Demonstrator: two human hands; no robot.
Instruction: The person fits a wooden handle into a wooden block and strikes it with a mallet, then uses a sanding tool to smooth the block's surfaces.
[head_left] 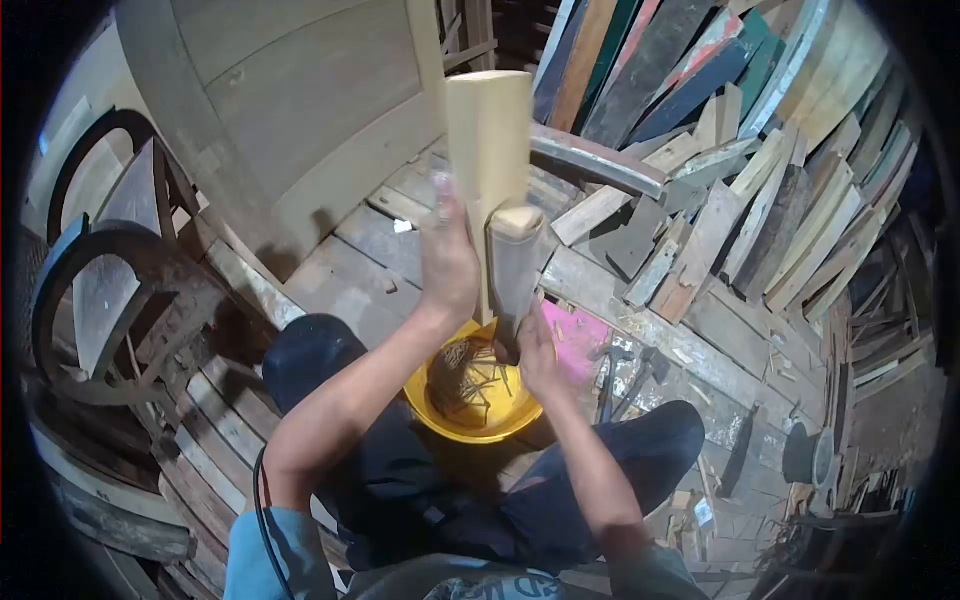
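A tall pale wooden piece stands upright in front of me, with a ridge down its face. My left hand is against its left edge, thumb up; the other fingers are mostly hidden behind the wood. Close beside it on the right is a shorter greyish wooden piece with a pale top end. My right hand is closed around the lower part of this shorter piece. Below both hands, between my legs, sits a yellow bowl containing many thin nails. The lower ends of the wood overlap the bowl's far rim.
A hammer and another dark tool lie on the planks right of the bowl, near a pink sheet. Wood offcuts are heaped at the right. A large wooden panel leans behind, and curved frames stand left.
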